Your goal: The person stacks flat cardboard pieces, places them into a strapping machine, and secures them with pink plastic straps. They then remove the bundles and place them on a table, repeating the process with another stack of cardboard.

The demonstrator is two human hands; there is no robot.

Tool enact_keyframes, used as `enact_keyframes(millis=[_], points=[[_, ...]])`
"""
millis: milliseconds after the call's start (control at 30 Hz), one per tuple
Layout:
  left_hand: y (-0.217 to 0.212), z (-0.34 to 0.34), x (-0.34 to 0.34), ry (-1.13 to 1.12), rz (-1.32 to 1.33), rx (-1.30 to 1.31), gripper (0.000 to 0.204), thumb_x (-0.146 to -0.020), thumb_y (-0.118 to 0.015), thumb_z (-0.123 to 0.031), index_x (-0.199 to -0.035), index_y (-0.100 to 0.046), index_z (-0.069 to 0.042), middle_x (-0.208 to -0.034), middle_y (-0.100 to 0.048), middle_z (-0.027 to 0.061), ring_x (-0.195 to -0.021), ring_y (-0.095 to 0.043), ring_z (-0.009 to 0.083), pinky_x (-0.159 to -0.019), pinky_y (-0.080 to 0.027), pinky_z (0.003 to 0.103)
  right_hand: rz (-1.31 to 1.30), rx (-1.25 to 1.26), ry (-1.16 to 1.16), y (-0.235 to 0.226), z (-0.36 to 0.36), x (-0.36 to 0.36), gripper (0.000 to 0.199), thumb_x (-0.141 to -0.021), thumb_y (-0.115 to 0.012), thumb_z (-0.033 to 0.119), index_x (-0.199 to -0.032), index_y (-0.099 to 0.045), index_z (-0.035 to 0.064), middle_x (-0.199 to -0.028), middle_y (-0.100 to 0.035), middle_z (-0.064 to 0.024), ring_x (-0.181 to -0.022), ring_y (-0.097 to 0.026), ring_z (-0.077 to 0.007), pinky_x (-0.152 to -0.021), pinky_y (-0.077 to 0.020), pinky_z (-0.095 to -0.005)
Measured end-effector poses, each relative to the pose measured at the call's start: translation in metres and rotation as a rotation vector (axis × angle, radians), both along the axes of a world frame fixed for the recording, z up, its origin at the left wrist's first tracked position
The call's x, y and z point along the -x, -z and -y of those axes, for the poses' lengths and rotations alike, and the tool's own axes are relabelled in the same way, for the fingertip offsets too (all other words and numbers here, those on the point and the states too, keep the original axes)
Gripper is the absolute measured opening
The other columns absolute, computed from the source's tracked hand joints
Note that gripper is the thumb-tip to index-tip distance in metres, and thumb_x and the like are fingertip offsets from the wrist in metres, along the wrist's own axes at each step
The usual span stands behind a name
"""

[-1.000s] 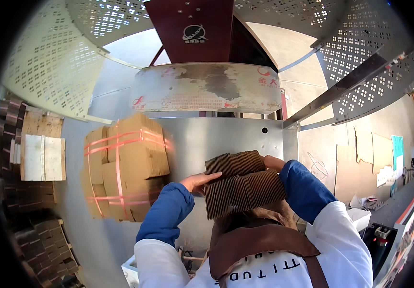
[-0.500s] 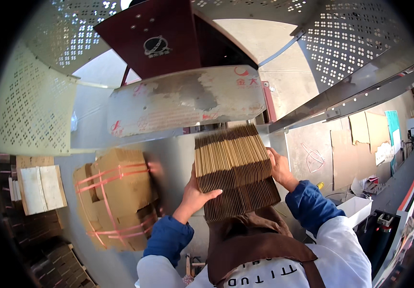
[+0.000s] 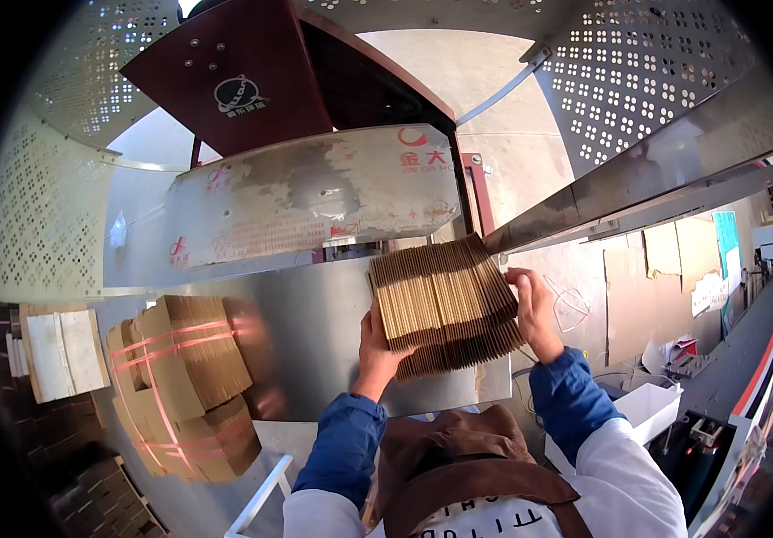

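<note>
A thick stack of flat brown cardboard pieces (image 3: 445, 309), their edges facing up, sits between my hands over the metal table. My left hand (image 3: 377, 356) clasps its left side, the thumb along the near lower edge. At the right side my right hand (image 3: 534, 314) presses against the stack with fingers bent; some fingertips are hidden behind the cardboard. To the left of the stack, a bundle of folded cardboard (image 3: 185, 381) bound with pink strapping lies at the table's left end.
The shiny metal table (image 3: 301, 336) runs under the stack. Behind it stands a dark red machine (image 3: 225, 72) with a worn metal plate (image 3: 315, 193). A long metal beam (image 3: 647, 184) slants along the right. A white bin (image 3: 651, 412) is at right, and stacked cardboard (image 3: 104, 493) lies lower left.
The stack has tilted and moved away from my body, further over the table, with both hands still on it. The whole view has shifted, so the machine and strapped bundle appear further left.
</note>
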State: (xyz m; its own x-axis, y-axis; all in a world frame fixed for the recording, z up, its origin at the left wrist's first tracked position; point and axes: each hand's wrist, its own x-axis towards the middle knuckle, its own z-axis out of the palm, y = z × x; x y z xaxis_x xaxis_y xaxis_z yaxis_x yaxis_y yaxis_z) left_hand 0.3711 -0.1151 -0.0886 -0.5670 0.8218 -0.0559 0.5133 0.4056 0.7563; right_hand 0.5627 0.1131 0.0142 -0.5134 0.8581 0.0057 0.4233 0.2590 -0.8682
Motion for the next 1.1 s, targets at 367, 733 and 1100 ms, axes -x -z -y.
enact_keyframes(millis=[367,733,1100], points=[[-0.021,-0.014,-0.009,-0.112,0.182,0.035,0.121,-0.054,-0.094,-0.011,-0.152,-0.023,-0.008,-0.139,-0.043,0.0181,-0.125,-0.048,0.0396,-0.103,-0.046,0.045,0.233,-0.894,-0.874,-0.014,0.018,0.132,0.075,-0.093,-0.036,0.068,-0.145,-0.044,0.0159,-0.156,-0.033,-0.0128,-0.146,-0.027,-0.0334,-0.112,-0.0216,-0.0617],[-0.009,-0.005,-0.024,-0.229,0.238,-0.15,0.101,-0.059,-0.091,-0.006,-0.144,-0.035,-0.009,-0.141,-0.039,0.0162,-0.129,-0.043,0.0391,-0.105,-0.046,0.046,0.438,0.232,-0.143,0.05,0.038,-0.085,0.083,-0.081,-0.072,0.057,-0.137,-0.045,0.0033,-0.115,-0.066,-0.0243,-0.101,-0.066,-0.0413,-0.088,-0.0522,-0.0441],[0.009,-0.033,0.042,-0.128,0.145,-0.196,0.097,-0.065,-0.088,-0.019,-0.144,-0.034,-0.006,-0.139,-0.042,0.0185,-0.129,-0.041,0.0395,-0.106,-0.041,0.048,0.487,-0.155,-0.017,0.101,0.07,0.004,0.021,-0.098,-0.054,0.022,-0.101,-0.049,0.002,-0.084,-0.064,-0.0217,-0.085,-0.062,-0.0419,-0.072,-0.05,-0.0503]])
